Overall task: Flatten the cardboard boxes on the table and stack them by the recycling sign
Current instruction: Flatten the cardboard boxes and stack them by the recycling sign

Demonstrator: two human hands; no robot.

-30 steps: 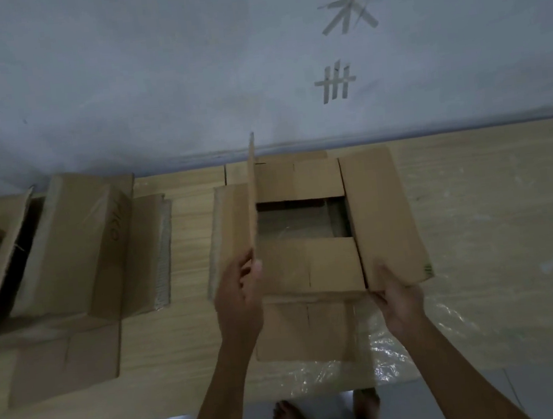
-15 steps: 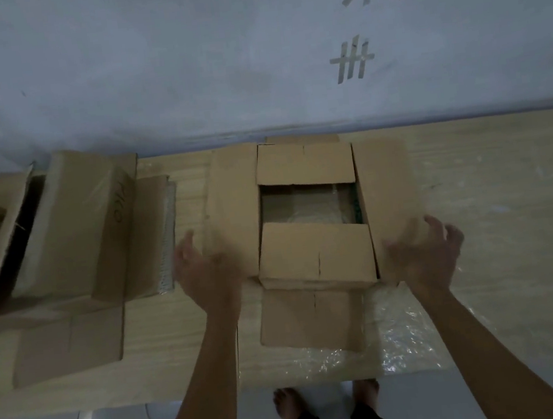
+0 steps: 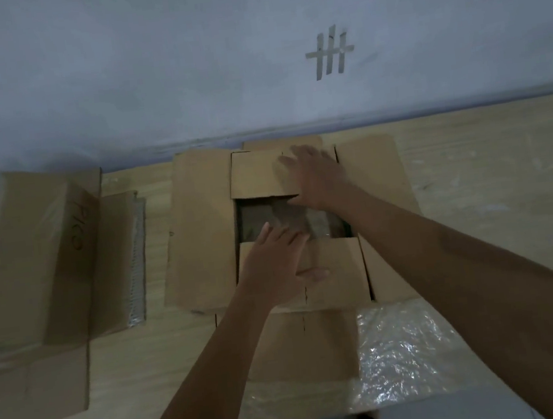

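A brown cardboard box stands in the middle of the wooden table with its four top flaps folded outward and its inside showing. My left hand lies palm down, fingers spread, on the near flap. My right hand rests flat with fingers spread on the far flap, reaching across the opening. Neither hand grips anything. A second box with "PICO" written on it lies on its side at the left.
A flat cardboard sheet and crinkled clear plastic lie at the table's near edge. Tape marks are stuck on the grey wall behind. Another flat flap lies at the near left. My feet show below the table edge.
Both hands left the side flaps and moved inward: the left onto the near flap, the right forward onto the far flap. The left side flap, upright a second ago, now lies flat.
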